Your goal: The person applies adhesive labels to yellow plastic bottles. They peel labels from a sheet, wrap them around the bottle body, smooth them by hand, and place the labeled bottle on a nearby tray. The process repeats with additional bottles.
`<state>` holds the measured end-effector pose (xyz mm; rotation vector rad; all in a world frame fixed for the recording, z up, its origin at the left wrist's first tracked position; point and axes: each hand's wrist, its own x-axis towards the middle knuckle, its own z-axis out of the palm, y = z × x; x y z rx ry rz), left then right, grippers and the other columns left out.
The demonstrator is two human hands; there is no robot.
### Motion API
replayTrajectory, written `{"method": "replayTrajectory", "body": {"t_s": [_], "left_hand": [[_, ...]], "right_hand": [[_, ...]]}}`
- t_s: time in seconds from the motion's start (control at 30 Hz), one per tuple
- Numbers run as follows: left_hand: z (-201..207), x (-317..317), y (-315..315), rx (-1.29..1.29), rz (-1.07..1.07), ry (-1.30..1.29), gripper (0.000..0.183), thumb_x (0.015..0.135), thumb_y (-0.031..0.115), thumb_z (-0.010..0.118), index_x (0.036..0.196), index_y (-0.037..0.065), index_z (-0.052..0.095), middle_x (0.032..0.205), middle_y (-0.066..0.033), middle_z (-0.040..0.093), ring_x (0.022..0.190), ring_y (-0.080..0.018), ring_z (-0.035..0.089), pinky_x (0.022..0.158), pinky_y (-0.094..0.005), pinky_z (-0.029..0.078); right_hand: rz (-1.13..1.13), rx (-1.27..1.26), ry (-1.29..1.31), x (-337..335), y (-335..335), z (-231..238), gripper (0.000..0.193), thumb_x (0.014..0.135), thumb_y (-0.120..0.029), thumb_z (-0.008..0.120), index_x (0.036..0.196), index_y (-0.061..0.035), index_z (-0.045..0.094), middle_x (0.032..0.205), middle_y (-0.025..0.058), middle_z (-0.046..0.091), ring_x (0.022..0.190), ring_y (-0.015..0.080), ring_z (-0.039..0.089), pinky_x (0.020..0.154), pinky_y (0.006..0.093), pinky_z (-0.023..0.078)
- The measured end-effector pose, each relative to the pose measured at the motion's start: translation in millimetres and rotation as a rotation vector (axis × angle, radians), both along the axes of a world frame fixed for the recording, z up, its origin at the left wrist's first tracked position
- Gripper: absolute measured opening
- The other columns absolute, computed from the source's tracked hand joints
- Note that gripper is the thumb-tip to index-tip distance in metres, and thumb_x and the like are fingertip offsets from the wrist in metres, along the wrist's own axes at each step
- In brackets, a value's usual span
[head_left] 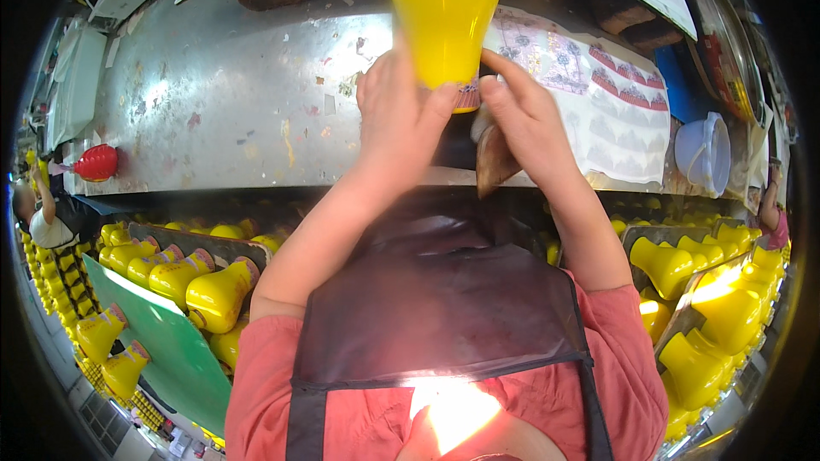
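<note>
A glossy yellow vase (446, 8) stands in front of me at the top of the view, its wide part away from me. Round its narrower near end runs a patterned, purple-pink band (467, 96). My left hand (397, 111) is closed against the vase's left side, with the thumb by the band and the fingers partly smeared. On the other side, my right hand (525, 115) presses its thumb and forefinger to the band's right edge. Beneath the right hand a brown, curved piece (494, 158) juts over the table edge; its kind is unclear.
Printed pattern sheets (628, 124) lie right on the metal table (231, 111), beside a pale blue bucket (702, 154). A red ribbed object (96, 162) sits left. Racks of yellow vases flank me, with a green board (166, 341) at left. Other people work at both sides.
</note>
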<state>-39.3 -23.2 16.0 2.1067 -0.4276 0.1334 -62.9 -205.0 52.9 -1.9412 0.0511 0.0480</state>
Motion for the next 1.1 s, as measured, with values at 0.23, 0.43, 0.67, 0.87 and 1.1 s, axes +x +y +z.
{"method": "replayTrajectory", "body": {"t_s": [0.23, 0.43, 0.67, 0.87, 1.1], "left_hand": [[-1, -1, 11, -0.003, -0.102, 0.102, 0.083, 0.098, 0.035, 0.058, 0.163, -0.002, 0.022, 0.157, -0.0243, 0.040, 0.142, -0.0398, 0.041, 0.121, -0.0468, 0.027], [-4, 6, 13, -0.257, -0.155, 0.188, 0.084, 0.102, 0.040, 0.055, 0.165, -0.001, 0.018, 0.161, -0.0232, 0.035, 0.146, -0.0382, 0.036, 0.122, -0.0453, 0.025], [-6, 3, 10, -0.116, -0.124, 0.154, 0.080, 0.106, 0.044, 0.048, 0.164, -0.001, 0.017, 0.158, -0.0252, 0.038, 0.144, -0.0393, 0.038, 0.120, -0.0455, 0.028], [-8, 5, 18, -0.081, -0.181, 0.160, 0.081, 0.106, 0.043, 0.050, 0.165, -0.001, 0.017, 0.161, -0.0235, 0.036, 0.148, -0.0384, 0.034, 0.124, -0.0438, 0.022], [-14, 8, 22, -0.335, -0.222, 0.306, 0.080, 0.106, 0.037, 0.049, 0.166, -0.001, 0.014, 0.171, -0.0188, 0.023, 0.159, -0.0306, 0.020, 0.128, -0.0402, 0.015]], "right_hand": [[0.091, 0.015, 0.069, 6, 0, -10, 0.066, 0.093, -0.041, 0.071, 0.147, -0.0053, 0.056, 0.113, 0.0169, 0.074, 0.092, 0.0225, 0.069, 0.087, 0.0344, 0.054], [0.127, -0.061, -0.007, 11, -2, -10, 0.067, 0.093, -0.044, 0.070, 0.147, -0.0066, 0.056, 0.112, 0.0166, 0.074, 0.096, 0.0218, 0.070, 0.086, 0.0347, 0.054], [0.092, -0.103, 0.108, 12, 3, -9, 0.061, 0.095, -0.047, 0.064, 0.141, -0.0067, 0.059, 0.102, 0.0218, 0.074, 0.089, 0.0326, 0.073, 0.083, 0.0377, 0.055], [0.119, -0.151, 0.069, 13, 3, -5, 0.060, 0.095, -0.046, 0.064, 0.141, -0.0078, 0.060, 0.094, 0.0220, 0.074, 0.080, 0.0344, 0.073, 0.077, 0.0392, 0.056], [0.097, -0.115, 0.076, 11, 6, -7, 0.058, 0.097, -0.047, 0.061, 0.138, -0.0064, 0.061, 0.092, 0.0226, 0.074, 0.084, 0.0369, 0.073, 0.078, 0.0408, 0.055]]}}
